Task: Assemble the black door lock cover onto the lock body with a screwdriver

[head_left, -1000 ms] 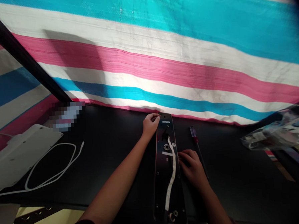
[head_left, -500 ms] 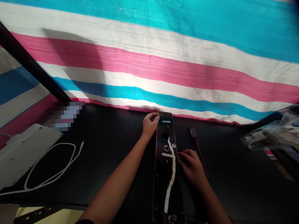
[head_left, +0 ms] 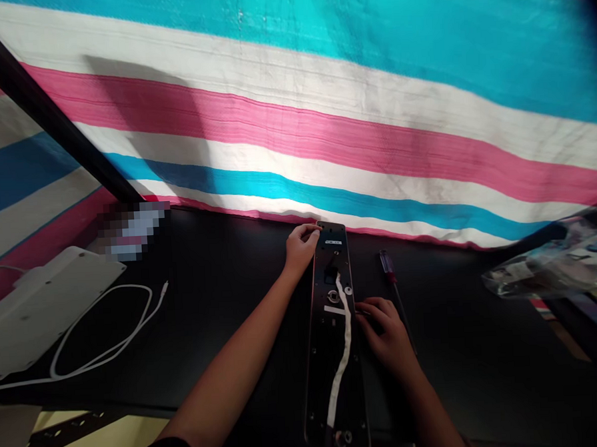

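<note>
A long, narrow black panel [head_left: 330, 362], perhaps the back of a device, lies lengthwise in front of me on the dark table. A white taped cable [head_left: 343, 344] runs down it, and screws and a small white label dot its face. My left hand [head_left: 301, 247] has its fingers closed on the panel's far left edge. At the right edge, about midway along, my right hand [head_left: 385, 329] has thumb and fingers pinched together; a small glint shows between them, too small to name. Just right of that hand lies a screwdriver [head_left: 387, 265] with a clear and red handle.
On the left sit a pale flat box [head_left: 47, 310] and a looped white cable [head_left: 150, 301]. Clear plastic bags [head_left: 535, 264] lie at the right. A striped tarp [head_left: 294, 137] hangs behind the black table [head_left: 206, 275].
Almost nothing differs. Both hands keep their places at the panel's edges; the view has shifted very slightly.
</note>
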A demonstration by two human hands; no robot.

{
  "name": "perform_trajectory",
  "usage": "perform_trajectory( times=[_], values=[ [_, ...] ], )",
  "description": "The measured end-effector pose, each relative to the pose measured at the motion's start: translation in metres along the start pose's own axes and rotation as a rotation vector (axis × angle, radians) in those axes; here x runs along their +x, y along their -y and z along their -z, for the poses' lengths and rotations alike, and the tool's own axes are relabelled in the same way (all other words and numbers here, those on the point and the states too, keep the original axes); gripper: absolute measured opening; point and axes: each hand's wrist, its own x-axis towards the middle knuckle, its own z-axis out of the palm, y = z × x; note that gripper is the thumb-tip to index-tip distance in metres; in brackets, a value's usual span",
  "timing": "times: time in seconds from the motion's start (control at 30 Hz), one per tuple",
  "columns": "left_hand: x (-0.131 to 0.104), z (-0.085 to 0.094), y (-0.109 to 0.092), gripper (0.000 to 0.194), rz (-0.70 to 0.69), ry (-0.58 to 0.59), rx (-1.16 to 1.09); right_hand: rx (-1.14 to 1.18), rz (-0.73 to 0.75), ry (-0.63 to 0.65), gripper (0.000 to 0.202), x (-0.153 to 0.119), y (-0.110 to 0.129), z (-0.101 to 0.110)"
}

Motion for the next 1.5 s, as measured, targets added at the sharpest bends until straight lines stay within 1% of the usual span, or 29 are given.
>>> perform_trajectory(
  times=[0.23, 0.37, 0.7, 0.8, 0.87, 1.13, 1.5],
  values=[
    [0.0002, -0.0005, 0.0004, 0.01, -0.035, 0.001, -0.005, 0.013, 0.004, 0.013, 0.017, 0.0001, 0.0004, 0.0014],
    [0.0002, -0.0007, 0.0012, 0.01, -0.058, -0.006, -0.003, 0.017, 0.021, 0.04, 0.02, -0.0009, -0.0004, 0.0019],
    [-0.0016, -0.0016, 0.0021, 0.009, -0.128, 0.005, -0.053, 0.012, 0.025, 0.032, 0.022, -0.0018, -0.0047, -0.0003],
    [-0.0001, -0.0009, 0.0045, 0.022, -0.124, -0.002, -0.084, 0.007, 0.031, 0.026, 0.024, -0.0017, -0.0052, -0.0006],
    [0.001, -0.0004, 0.0056, 0.025, -0.113, 0.002, -0.1, 0.002, 0.034, 0.028, 0.025, -0.0014, -0.0047, -0.0004],
    [0.001, -0.0002, 0.0051, 0.02, -0.087, 0.038, -0.126, 0.015, 0.032, -0.008, 0.021, 0.0001, -0.0044, -0.001],
    [0.0021, -0.0003, 0.0092, 0.02, -0.093, 0.038, -0.102, -0.011, 0.035, 0.001, 0.021, -0.0001, -0.002, -0.0002]
  ],
)
